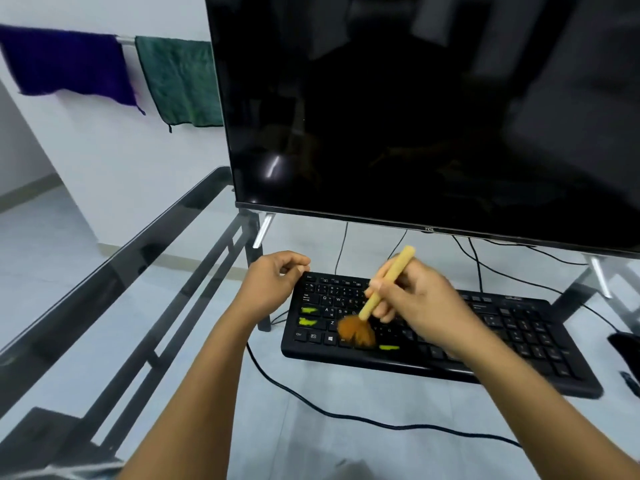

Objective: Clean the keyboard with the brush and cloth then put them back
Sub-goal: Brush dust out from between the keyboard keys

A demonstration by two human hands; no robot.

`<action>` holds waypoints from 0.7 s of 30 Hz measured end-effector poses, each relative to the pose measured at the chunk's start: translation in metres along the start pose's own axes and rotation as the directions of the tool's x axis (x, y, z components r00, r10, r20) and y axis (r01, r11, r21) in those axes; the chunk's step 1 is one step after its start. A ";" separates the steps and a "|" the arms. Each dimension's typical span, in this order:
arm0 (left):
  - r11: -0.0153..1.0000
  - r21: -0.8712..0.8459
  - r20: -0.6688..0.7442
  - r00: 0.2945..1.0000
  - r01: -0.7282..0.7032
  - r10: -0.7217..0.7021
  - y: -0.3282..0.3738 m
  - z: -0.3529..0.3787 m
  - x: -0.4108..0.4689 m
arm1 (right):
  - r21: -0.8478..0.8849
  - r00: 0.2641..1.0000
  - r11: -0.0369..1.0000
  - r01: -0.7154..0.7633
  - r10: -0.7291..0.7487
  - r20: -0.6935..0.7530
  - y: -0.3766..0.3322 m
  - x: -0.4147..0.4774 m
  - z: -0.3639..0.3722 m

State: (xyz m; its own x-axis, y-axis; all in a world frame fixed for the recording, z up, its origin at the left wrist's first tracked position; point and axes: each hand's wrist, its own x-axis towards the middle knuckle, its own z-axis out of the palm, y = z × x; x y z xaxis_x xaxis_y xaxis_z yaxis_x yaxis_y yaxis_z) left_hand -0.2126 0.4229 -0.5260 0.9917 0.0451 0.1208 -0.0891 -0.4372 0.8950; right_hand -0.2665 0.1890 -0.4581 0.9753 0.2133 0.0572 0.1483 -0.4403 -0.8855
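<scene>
Fingers (pixel 393 308) of the right hand (pixel 426 306) are wrapped round the pale wooden handle of a small brush (pixel 387 283), thumb side uppermost, the handle tilted up and away from the palm. Below those fingers the brush's orange-brown bristles (pixel 356 333) splay onto the lower left keys of the flat black plastic keyboard (pixel 519 336), so the brushing step looks to be under way. Streaks of yellow-green residue (pixel 308 310) sit on keys to the left of the bristles, and another streak lies just to their right near the front edge.

Left-hand fingers (pixel 294 262) are curled at the keyboard's far left corner. Whether the left hand (pixel 273 284) grips that corner or only rests against it, I cannot tell.

Far to the left of both hands, a purple cloth (pixel 69 64) and a green cloth (pixel 180 81) hang side by side on a wall rail, neither taken down yet.

Risks, as I judge them: pressing hard enough to flatten the bristles would smear the residue across the key tops rather than lift it, and could push it down between the keys. A quick sideways stroke could slide the keyboard on the glass tabletop (pixel 104 306) if the left hand is not truly bracing it, tugging the black cable (pixel 311 408) trailing beneath the forearms.
</scene>
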 end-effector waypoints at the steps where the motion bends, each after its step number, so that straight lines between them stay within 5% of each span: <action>1: 1.000 -0.002 0.001 1.000 -0.001 0.001 0.001 0.000 0.000 | -0.042 0.997 0.999 0.023 -0.026 -0.078 -0.002 0.000 0.005; 4: 1.000 0.010 0.006 1.000 -0.004 0.004 0.001 0.000 -0.001 | 0.054 0.995 0.995 0.082 -0.079 -0.060 -0.010 -0.003 0.017; 6: 1.000 0.008 0.008 1.000 0.002 -0.002 0.000 -0.001 0.000 | -0.065 0.992 0.990 0.128 -0.127 0.027 -0.008 -0.005 0.024; 9: 1.000 -0.008 0.008 1.000 0.016 -0.016 -0.001 -0.001 0.001 | -0.155 0.969 0.973 0.169 -0.193 -0.155 -0.010 -0.005 0.027; 11: 1.000 -0.009 0.005 1.000 0.019 -0.019 -0.001 -0.002 0.001 | -0.024 0.985 0.987 0.162 -0.163 -0.051 -0.016 -0.007 0.032; 13: 1.000 -0.010 0.007 1.000 0.020 -0.020 0.000 -0.002 0.001 | -0.117 0.986 0.982 0.149 -0.139 0.088 -0.014 -0.005 0.033; 15: 1.000 -0.011 0.009 1.000 0.020 -0.020 0.000 -0.002 0.001 | -0.238 0.988 0.965 0.106 -0.129 -0.084 -0.009 0.004 0.024; 17: 1.000 -0.016 0.009 1.000 0.024 -0.024 -0.001 -0.002 0.001 | -0.099 0.975 0.994 0.048 -0.068 -0.211 -0.004 0.009 0.012; 19: 0.999 -0.023 0.014 1.000 0.025 -0.024 -0.002 -0.002 0.002 | 0.099 0.998 0.993 -0.067 0.066 0.005 -0.004 0.009 0.008; 21: 0.999 -0.027 0.025 0.999 0.027 -0.026 -0.002 -0.003 0.004 | -0.035 0.990 0.994 -0.108 0.110 0.089 0.000 0.014 0.005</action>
State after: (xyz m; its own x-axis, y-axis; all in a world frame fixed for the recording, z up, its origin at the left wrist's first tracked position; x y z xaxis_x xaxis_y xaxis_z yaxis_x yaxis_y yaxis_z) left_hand -0.2089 0.4269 -0.5264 0.9957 0.0344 0.0866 -0.0648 -0.4117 0.9090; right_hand -0.2537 0.1960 -0.4597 0.9673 0.2399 -0.0819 0.0481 -0.4906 -0.8700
